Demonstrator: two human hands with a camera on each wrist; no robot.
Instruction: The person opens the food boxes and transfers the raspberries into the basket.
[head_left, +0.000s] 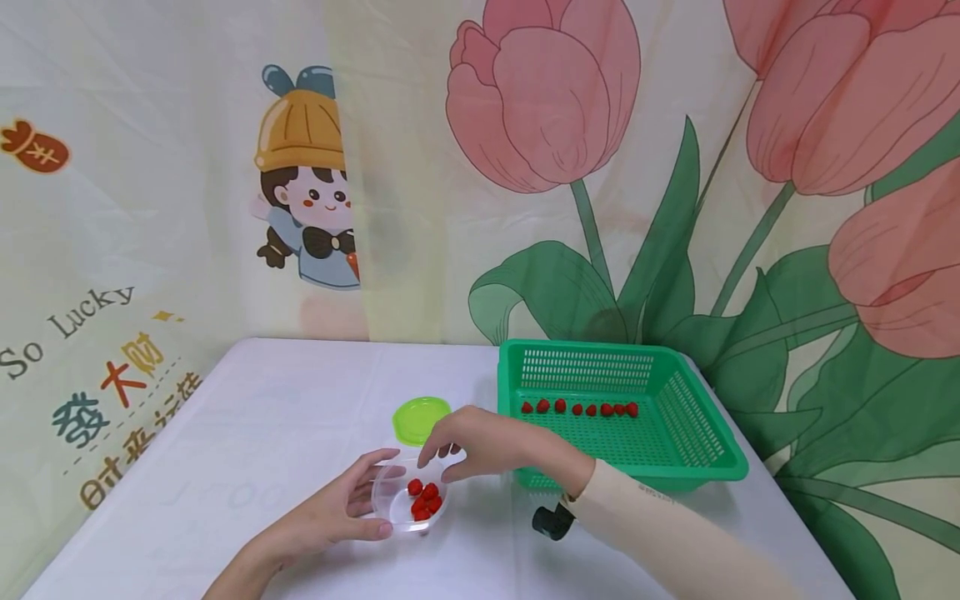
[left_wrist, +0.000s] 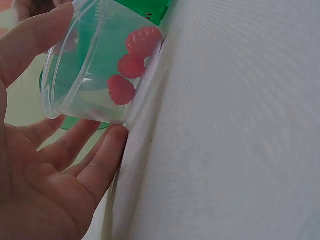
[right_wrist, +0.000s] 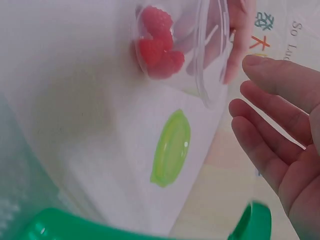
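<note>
A clear round plastic container [head_left: 388,502] stands on the table with several red raspberries [head_left: 426,503] at its bottom. My left hand [head_left: 318,521] holds its left side; in the left wrist view that hand [left_wrist: 55,175] has the thumb at the rim and fingertips low against the wall [left_wrist: 85,95]. Over the right edge of the opening is my right hand [head_left: 491,442]. The right wrist view shows this hand [right_wrist: 285,130] with thumb and fingers apart and nothing between them, beside the container [right_wrist: 197,60].
Behind the container lies a lime-green lid [head_left: 420,419]. A green perforated basket [head_left: 697,475] stands at the right, with a row of several red berries [head_left: 606,410] inside. A black object [head_left: 552,523] shows beneath my right forearm. A printed curtain [head_left: 405,167] hangs behind the table.
</note>
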